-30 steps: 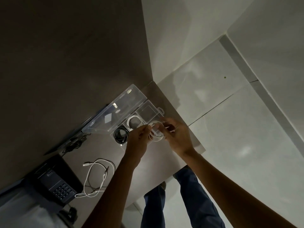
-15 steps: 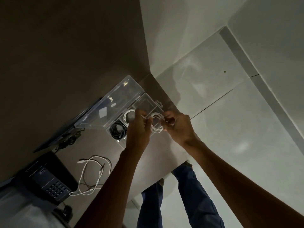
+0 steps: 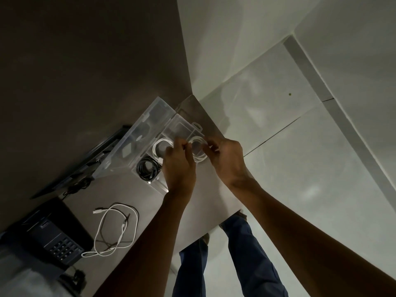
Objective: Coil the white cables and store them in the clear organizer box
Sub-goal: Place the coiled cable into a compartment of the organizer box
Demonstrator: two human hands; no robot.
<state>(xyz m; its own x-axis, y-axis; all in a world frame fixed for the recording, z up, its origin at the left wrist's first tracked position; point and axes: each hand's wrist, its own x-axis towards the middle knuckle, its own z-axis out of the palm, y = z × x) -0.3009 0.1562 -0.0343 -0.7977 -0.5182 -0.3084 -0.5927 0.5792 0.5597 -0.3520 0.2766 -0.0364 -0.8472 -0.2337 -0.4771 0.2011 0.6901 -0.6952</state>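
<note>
A small coil of white cable [image 3: 198, 151] hangs between my two hands, just over the near edge of the clear organizer box [image 3: 182, 127]. My left hand [image 3: 179, 166] pinches its left side and my right hand [image 3: 227, 155] pinches its right side. The box stands open on the table with its lid [image 3: 137, 144] tilted up to the left. One compartment holds a coiled white cable [image 3: 159, 147], another a coiled black cable [image 3: 147, 168]. A loose white cable [image 3: 116, 230] lies uncoiled on the table nearer to me.
A dark desk phone [image 3: 51, 239] sits at the table's near left. A flat black device [image 3: 81, 166] leans by the brown wall behind the lid. The table's right edge [image 3: 218, 224] drops to a pale tiled floor, where my legs show.
Both hands have carried the small white coil a little farther up and away, closer over the box. The view has shifted slightly.
</note>
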